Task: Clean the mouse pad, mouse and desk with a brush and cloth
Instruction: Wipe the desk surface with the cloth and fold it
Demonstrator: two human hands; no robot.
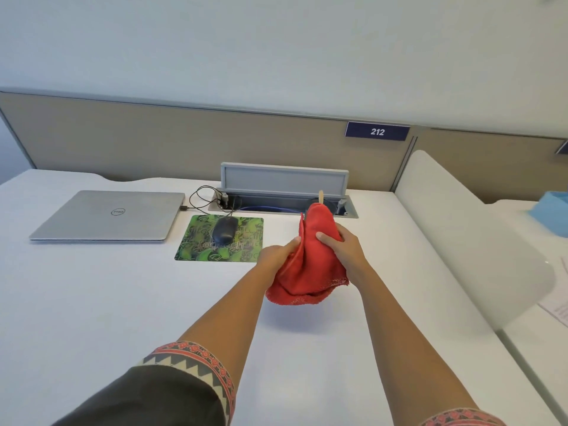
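Both hands meet over the right half of the white desk (92, 302), where they hold a bunched red terry cloth (310, 272) raised off the surface, its frayed lower edge hanging free and its upper end drawn up into a peak. The left hand (278, 252) pinches the cloth's left fold, thumb pressed on top and the other fingers hidden beneath the fabric. The right hand (341, 245) grips the cloth from the right side, thumb laid across the front and fingers curled round the far side. A pale wooden tip (321, 196) shows just above the cloth's peak; it may be the brush handle, but whether it is wrapped in the cloth or stands behind it cannot be told. To the left of the hands lies the green patterned rectangular mouse pad (196, 250), flat on the desk, with the dark grey corded mouse (225, 230) resting on its upper middle. Further left is a closed silver laptop (104, 215). Behind the pad, a grey cable hatch (284, 179) stands with its lid up, and a looped black cable (203, 198) lies beside it. A blue plate marked 212 (377, 131) hangs on the beige partition (153, 142).
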